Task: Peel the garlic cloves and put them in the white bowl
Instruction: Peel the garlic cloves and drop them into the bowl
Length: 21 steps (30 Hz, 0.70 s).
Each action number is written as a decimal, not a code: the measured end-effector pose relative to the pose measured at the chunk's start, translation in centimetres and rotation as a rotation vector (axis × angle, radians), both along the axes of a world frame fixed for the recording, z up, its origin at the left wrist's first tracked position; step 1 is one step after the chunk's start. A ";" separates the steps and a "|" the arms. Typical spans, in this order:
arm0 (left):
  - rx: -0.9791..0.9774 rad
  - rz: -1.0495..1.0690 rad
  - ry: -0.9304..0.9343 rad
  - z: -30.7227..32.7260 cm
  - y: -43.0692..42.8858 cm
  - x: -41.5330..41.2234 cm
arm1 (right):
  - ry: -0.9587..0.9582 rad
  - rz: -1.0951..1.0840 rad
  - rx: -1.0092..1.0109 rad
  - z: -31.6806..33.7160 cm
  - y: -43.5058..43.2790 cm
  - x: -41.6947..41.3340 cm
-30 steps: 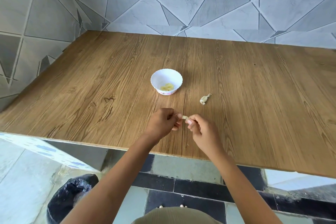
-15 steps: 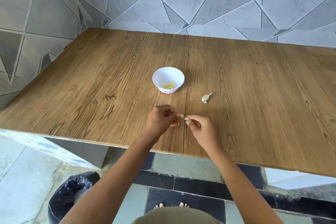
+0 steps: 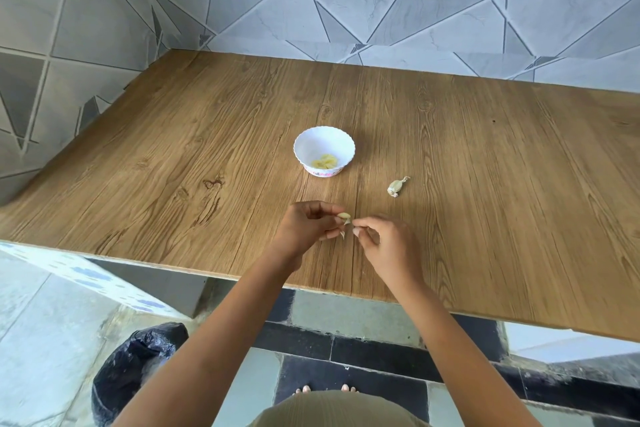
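Wooden table (image 3: 173, 166), left hand (image 3: 308, 225) is gripping the garlic clove (image 3: 344, 217), right hand (image 3: 384, 243) is pinching its skin (image 3: 343, 235), white bowl (image 3: 304, 149) sitting straight ahead.

Above near part of table (image 3: 173, 166): garlic clove (image 3: 344, 217) pinched in left grip (image 3: 304, 229); loose skin (image 3: 343, 233) nipped by right grip (image 3: 384, 246), just beside. Beyond, white bowl (image 3: 304, 149) with peeled cloves (image 3: 325, 161) inside. Right of bowl, apart, one unpeeled clove (image 3: 396, 186) on wood. Below, black-lined bin (image 3: 138, 364) on floor.
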<state>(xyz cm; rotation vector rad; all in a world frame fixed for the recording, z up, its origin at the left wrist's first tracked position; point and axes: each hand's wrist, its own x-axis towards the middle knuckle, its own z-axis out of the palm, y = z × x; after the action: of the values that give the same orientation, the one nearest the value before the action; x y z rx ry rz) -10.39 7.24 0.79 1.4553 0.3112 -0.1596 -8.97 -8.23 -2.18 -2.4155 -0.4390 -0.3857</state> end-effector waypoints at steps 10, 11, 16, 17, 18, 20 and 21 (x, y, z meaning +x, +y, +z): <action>0.118 0.000 -0.048 0.1 0.1 0.1 | 0.109 0.098 0.310 0.6 0.5 0.4; 0.133 -0.008 -0.057 0.2 0.1 0.1 | 0.128 0.097 0.334 0.7 0.5 0.5; 0.165 -0.029 -0.078 0.4 -0.1 0.1 | 0.253 0.137 0.355 0.5 0.3 0.5; 0.164 -0.035 -0.082 0.4 -0.2 0.0 | 0.318 0.141 0.388 0.7 0.4 0.4; 0.162 -0.044 -0.090 0.5 -0.2 0.0 | 0.410 0.141 0.455 1.0 0.4 0.3; 0.121 -0.063 -0.101 0.5 -0.1 0.0 | 0.603 0.133 0.630 1.6 0.6 0.2; 0.071 -0.073 -0.096 0.6 -0.1 0.0 | 0.677 0.126 0.708 1.8 0.7 0.1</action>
<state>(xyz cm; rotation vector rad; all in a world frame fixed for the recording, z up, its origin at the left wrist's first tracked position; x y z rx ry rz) -10.42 7.18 1.35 1.5400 0.1873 -0.1377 -8.88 -7.58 -0.35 -1.6703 -0.1089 0.2995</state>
